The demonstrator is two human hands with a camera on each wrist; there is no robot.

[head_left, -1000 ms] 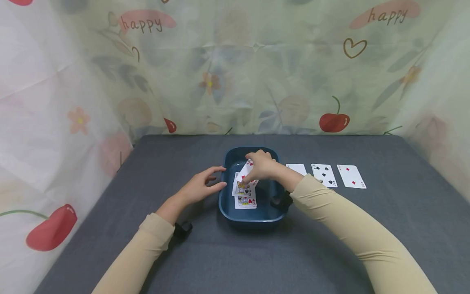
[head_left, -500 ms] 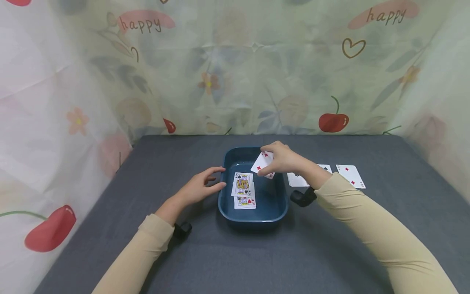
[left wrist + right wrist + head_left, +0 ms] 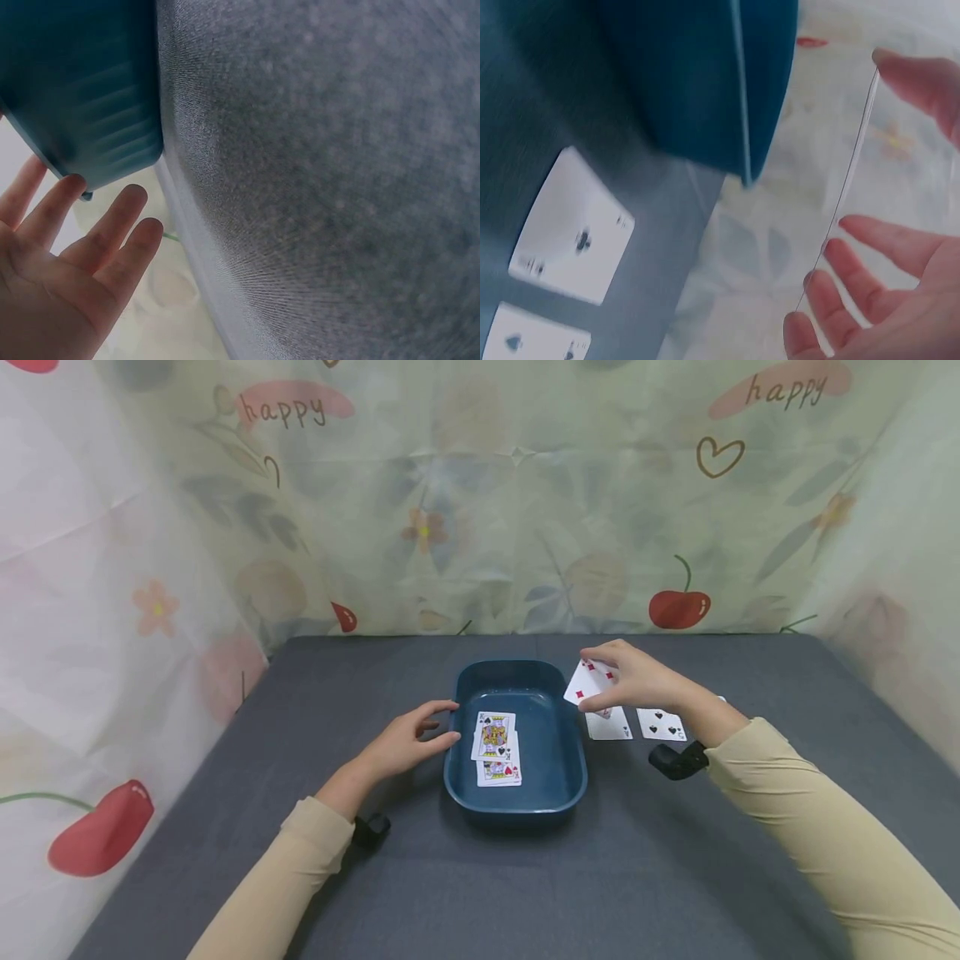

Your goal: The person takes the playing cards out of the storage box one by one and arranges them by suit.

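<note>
Head view: soft, even light; faint shadow on table [image 3: 630,860], near side of right hand [image 3: 637,681]; thin highlight along rim of tray [image 3: 525,812] beside left hand [image 3: 412,739]. Left wrist view: dim, curtain [image 3: 161,300] beyond hand overbright. Right wrist view: hazy; card [image 3: 574,225] well apart from hand blurred.

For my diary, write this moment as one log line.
right hand: holds diamond card | left hand: at tub edge | tub: picture cards inside | table: more cards
</note>
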